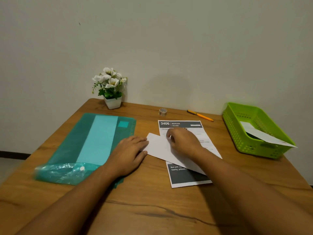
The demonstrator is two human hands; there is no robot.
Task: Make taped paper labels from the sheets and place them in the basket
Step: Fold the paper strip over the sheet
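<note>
Head cam looks down on a wooden table (152,209) set against a plain wall. White paper (159,148) lies mid-table, skewed, its right part overlapping a printed sheet (186,178) w/ a dark header reading "3406 BEDROOM" & a dark block at the bottom. Left hand (130,150) lies flat, palm down, fingers straight & close together, tips pressing the paper's left edge. Right hand (183,141) sits on top of the paper, fingers bent, tips down near its upper edge. Can't tell if it pinches the paper or only presses it.

Green basket (237,131) stands at the far right of the table, well apart from both hands. One white paper strip (264,134) lies slanted in it, near-right end poking over the rim. Clear tape roll (163,111) stands at the back, just beyond the printed sheet's top edge. Orange pen (200,115) lies to its right, btw tape & basket. Teal plastic folder (94,143) lies on the left, snap button at its near end, near-right corner hidden under the left forearm. Small white pot of white flowers (113,102) stands back-left by the wall.
</note>
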